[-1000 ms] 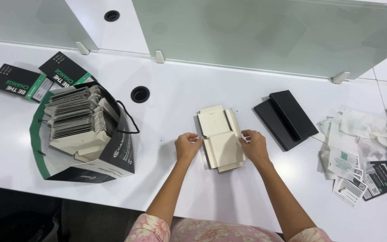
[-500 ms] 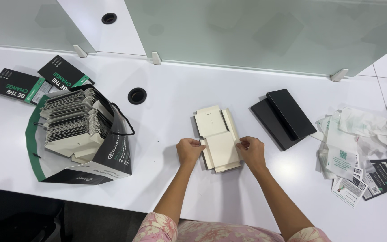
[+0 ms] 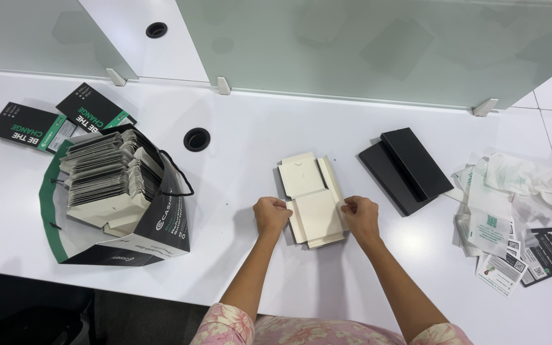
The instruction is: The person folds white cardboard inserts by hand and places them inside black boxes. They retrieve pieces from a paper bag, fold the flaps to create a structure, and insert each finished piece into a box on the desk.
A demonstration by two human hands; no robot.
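the left hand [image 3: 271,214] pinches the left edge of a flat cream cardboard blank [image 3: 311,199], fingers curled tight on a side flap. the right hand [image 3: 360,214] does the same on the right edge, thumb and fingers closed on the flap there. the blank lies between the two hands on the white table [image 3: 257,128], unfolded, pale and unprinted, with a squarish upper panel, a lower panel nearer the person, narrow side strips and a small notch near its top.

compared with half a second ago, the hands sit at much the same spots on the blank's edges, and the blank has hardly shifted; a second ago the hands were slightly further up its sides.

just beyond the right hand, to its right, lie two black flat boxes [image 3: 406,168], one overlapping the other. further right is a heap of white wrappers and printed slips [image 3: 512,211]. well off to the left of the left hand, a black and green paper bag [image 3: 154,230] lies on its side, stuffed with stacked folded cartons [image 3: 107,176]. beyond it lie two black and green packets [image 3: 59,121].
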